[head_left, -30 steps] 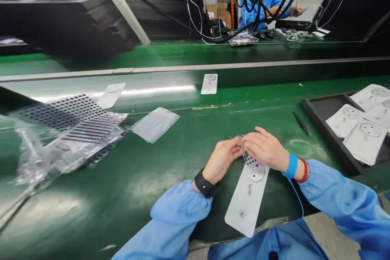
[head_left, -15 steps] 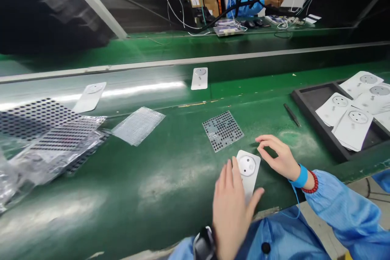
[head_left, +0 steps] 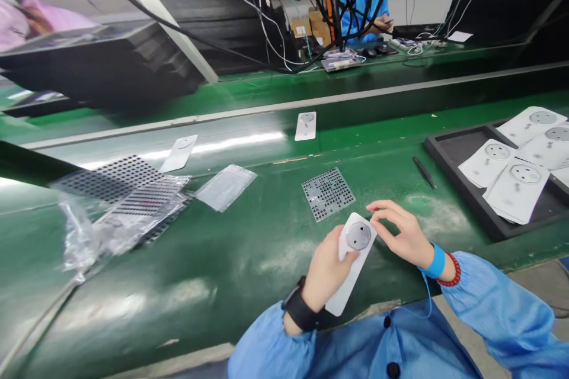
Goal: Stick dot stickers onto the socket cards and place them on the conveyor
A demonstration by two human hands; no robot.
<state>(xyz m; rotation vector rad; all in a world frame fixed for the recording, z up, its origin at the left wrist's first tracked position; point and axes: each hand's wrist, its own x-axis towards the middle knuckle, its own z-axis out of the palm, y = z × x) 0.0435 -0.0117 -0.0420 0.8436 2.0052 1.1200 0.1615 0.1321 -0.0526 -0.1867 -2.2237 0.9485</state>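
Observation:
My left hand (head_left: 329, 266) is closed around a white socket panel (head_left: 351, 275), thumb on its face and fingers along its left edge. The panel is a rounded rectangle, tilted, with a round grey two-hole disc near its top. At its upper right corner, my right hand (head_left: 400, 234) has thumb and forefinger pinched together; whatever lies between the tips is too small to make out. Just beyond the panel lies a clear sheet of small black dots (head_left: 329, 192). A dark pen-like tool (head_left: 424, 172) rests on the green bench to the right.
A black tray (head_left: 471, 201) at the right holds several similar white panels (head_left: 518, 189). Farther back lie two more panels, one near the middle (head_left: 306, 126) and one left (head_left: 179, 153). Plastic-wrapped dotted sheets (head_left: 133, 201) and a pale sheet pack (head_left: 226, 188) lie left. A co-worker (head_left: 364, 0) is behind hanging cables.
My left hand has gone from lying spread over the panel to gripping it, and the panel is now tilted. My right fingertips have come to its upper corner. The camera view has shifted.

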